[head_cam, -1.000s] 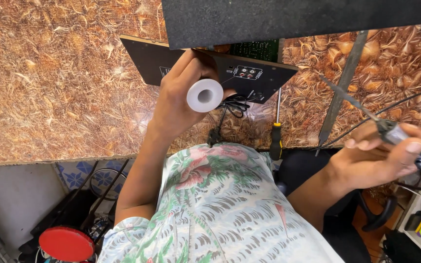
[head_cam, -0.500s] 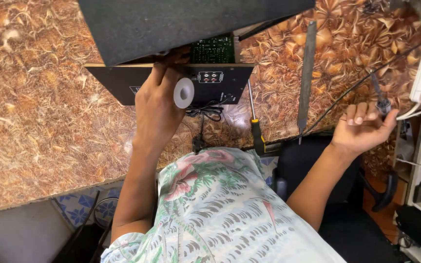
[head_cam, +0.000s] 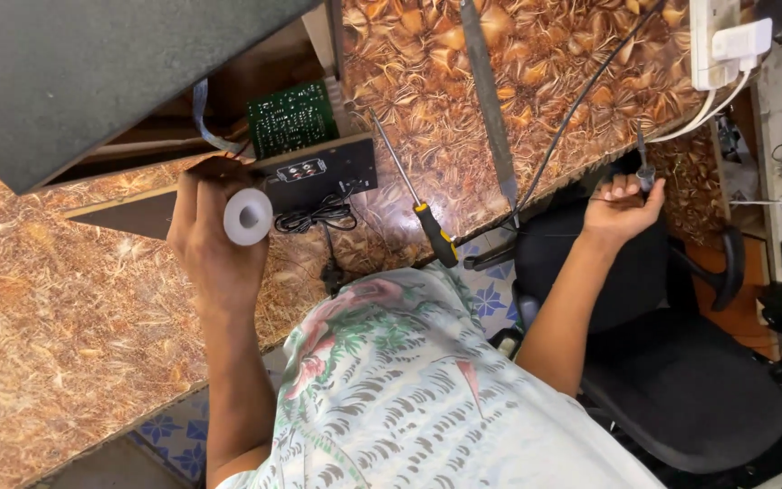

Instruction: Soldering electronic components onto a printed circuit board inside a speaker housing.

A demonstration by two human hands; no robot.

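My left hand (head_cam: 214,249) is shut on a white spool (head_cam: 248,216), held just left of a black panel with sockets (head_cam: 323,174). A green circuit board (head_cam: 291,118) stands behind that panel, under a big dark box (head_cam: 92,72). My right hand (head_cam: 622,210) is off to the right, past the table's edge, gripping a thin soldering iron (head_cam: 644,167) whose black cable runs up across the table. A screwdriver with a black and yellow handle (head_cam: 414,195) lies on the table between the two hands.
The patterned brown table top (head_cam: 65,326) fills the left side. A long grey metal bar (head_cam: 491,100) lies on it. A white power strip with a plug (head_cam: 715,36) sits top right. A black office chair (head_cam: 681,380) stands under my right arm, with shelves at the far right.
My right hand with the soldering iron has swung out to the right, away from the panel. My left hand keeps the spool by the panel. The view has shifted.
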